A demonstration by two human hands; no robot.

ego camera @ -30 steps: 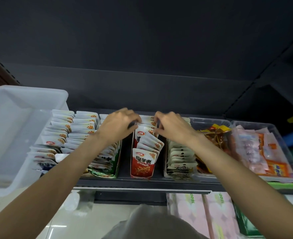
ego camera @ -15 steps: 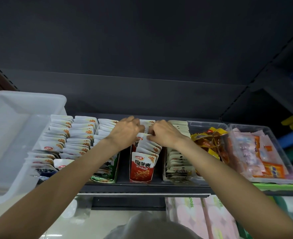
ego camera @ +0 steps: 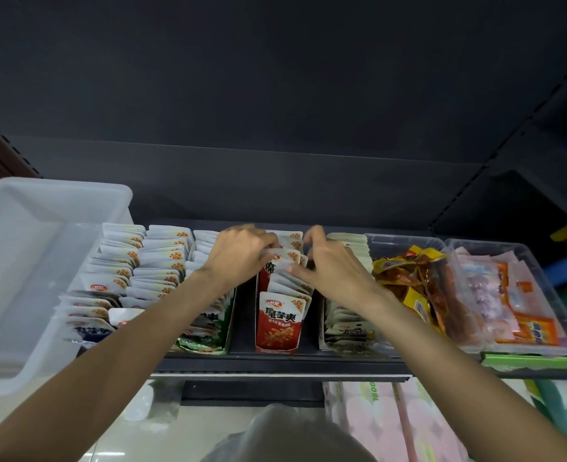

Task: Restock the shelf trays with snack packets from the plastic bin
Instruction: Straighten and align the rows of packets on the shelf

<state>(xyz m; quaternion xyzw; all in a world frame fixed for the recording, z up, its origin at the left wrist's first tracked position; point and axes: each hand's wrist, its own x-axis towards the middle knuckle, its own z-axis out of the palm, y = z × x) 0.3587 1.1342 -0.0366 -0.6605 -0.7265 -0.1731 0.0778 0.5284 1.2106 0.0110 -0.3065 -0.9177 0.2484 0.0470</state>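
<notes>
I am wearing nothing on my forearms: both are showing bare from the bottom corners up to the wrists, with no sleeve, watch, bracelet or ring in sight. My left hand (ego camera: 242, 253) and right hand (ego camera: 333, 266) are going ungloved. Below, a pale grey garment (ego camera: 288, 435) is covering my front.

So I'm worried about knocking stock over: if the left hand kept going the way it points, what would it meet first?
Probably the red packets under the left hand's fingertips; depth beyond is unclear.
</notes>
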